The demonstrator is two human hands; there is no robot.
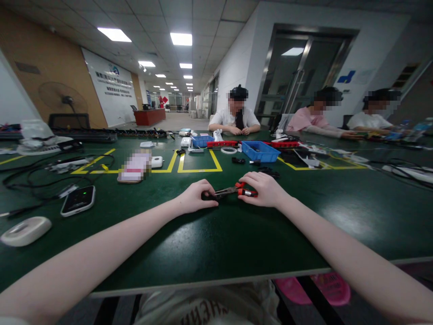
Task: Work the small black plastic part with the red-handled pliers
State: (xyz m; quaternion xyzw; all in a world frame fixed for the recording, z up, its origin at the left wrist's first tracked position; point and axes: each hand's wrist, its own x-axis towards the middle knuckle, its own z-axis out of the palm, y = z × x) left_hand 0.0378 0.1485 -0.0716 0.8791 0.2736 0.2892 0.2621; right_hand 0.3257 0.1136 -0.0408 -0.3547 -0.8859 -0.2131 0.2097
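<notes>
My right hand [265,187] is closed round the red and black handles of a pair of pliers [226,192]. The metal jaws point left, low over the green table [216,243]. Facing it, my left hand [195,197] pinches a small black thing [207,197] between thumb and fingers at the tip of the jaws. What kind of thing this is, I cannot make out, and the fingers hide part of it. Whether the jaws grip it I cannot tell.
Beyond my hands stand a blue bin [260,152] and a smaller blue tray [202,141]. A phone [135,167], a black-screened device [78,200], a white oval object [26,231] and cables [30,180] lie to the left. Several people sit across the table.
</notes>
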